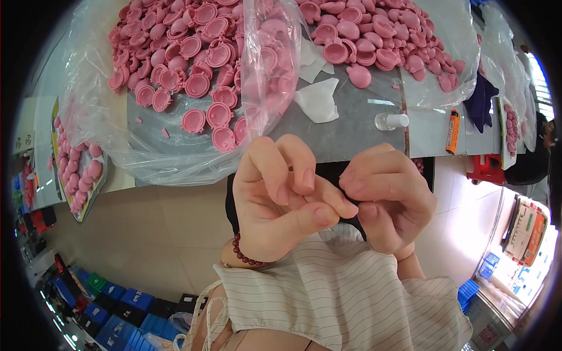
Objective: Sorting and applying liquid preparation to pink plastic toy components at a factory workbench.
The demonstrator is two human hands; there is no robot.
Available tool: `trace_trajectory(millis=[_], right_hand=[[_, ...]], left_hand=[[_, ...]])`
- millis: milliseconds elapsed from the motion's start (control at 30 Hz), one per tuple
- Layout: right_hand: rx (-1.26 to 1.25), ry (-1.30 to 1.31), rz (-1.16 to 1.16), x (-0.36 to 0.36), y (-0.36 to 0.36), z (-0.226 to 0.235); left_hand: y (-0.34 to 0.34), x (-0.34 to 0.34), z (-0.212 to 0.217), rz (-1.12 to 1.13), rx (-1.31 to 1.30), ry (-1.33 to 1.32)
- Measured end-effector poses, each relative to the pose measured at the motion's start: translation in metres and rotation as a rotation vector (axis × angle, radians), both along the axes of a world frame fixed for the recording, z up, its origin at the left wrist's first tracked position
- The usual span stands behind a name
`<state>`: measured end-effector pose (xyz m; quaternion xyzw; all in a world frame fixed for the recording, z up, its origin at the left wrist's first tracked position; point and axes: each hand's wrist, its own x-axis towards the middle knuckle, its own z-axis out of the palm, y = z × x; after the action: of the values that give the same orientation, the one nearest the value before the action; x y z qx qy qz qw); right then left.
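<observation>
My left hand, with a dark red bead bracelet at its wrist, is raised in front of my body near the table's front edge. Its thumb and one finger come together, while the other fingers curl loosely. Close beside it, my right hand has its thumb and fingers bent into a pinch. The fingertips of both hands almost meet. Whatever lies between them is hidden or too small to name. Beyond the hands, hollow pink plastic half-shells lie in a heap, some with small tabs on their rims.
More pink rounded pieces are heaped at the back right. Clear plastic bags spread over the grey table. White scraps, a small clear bottle and an orange box lie there. Blue bins stand lower left.
</observation>
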<state>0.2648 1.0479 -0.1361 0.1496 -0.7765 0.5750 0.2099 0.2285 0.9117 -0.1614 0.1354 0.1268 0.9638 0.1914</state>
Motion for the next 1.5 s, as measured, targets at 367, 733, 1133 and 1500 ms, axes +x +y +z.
trace_trajectory(millis=[367, 733, 1133, 1500], right_hand=[[0.054, 0.015, -0.005, -0.003, 0.006, 0.009], [-1.089, -0.267, 0.490, 0.003, 0.022, 0.007], [-2.014, -0.494, 0.780, 0.007, 0.022, -0.004], [-2.219, -0.649, 0.724, 0.017, 0.011, -0.007]], left_hand=[[0.007, 0.006, 0.006, 0.317, -0.412, 0.221], [0.008, 0.003, -0.010, 0.924, -0.667, 0.931], [0.000, 0.001, -0.011, 0.948, -0.699, 1.111], [0.005, -0.004, -0.013, 0.809, -0.461, 0.918]])
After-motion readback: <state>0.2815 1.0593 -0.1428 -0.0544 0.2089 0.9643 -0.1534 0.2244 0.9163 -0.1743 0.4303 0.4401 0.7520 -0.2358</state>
